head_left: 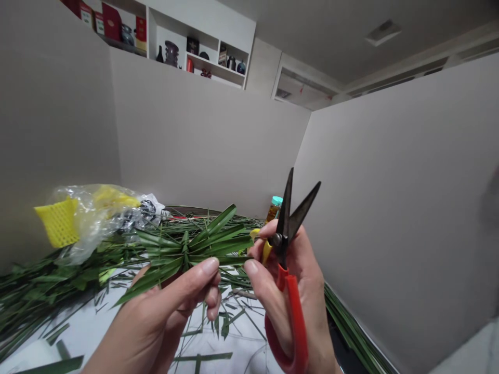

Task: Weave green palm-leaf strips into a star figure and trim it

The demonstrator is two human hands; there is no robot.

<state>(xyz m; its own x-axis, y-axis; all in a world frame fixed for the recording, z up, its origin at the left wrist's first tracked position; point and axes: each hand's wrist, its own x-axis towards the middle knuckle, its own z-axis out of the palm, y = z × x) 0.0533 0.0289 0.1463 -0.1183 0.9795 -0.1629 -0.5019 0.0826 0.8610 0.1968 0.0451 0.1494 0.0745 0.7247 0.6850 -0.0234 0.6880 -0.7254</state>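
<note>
A woven green leaf piece, with pointed strips fanning out to both sides of a folded middle, is held up over the table. My left hand grips it from below, thumb pressed on one strip. My right hand pinches the right end of a strip between thumb and finger. Red-handled scissors also sit in my right hand, their dark blades parted and pointing up, away from the leaves. Part of the left fingers is hidden behind the leaf piece.
Long green leaves pile up at the left and back. A clear plastic bag and yellow foam netting lie on them. Cut scraps litter the white tabletop. Behind stands a jar with a teal lid. Grey partitions enclose the table.
</note>
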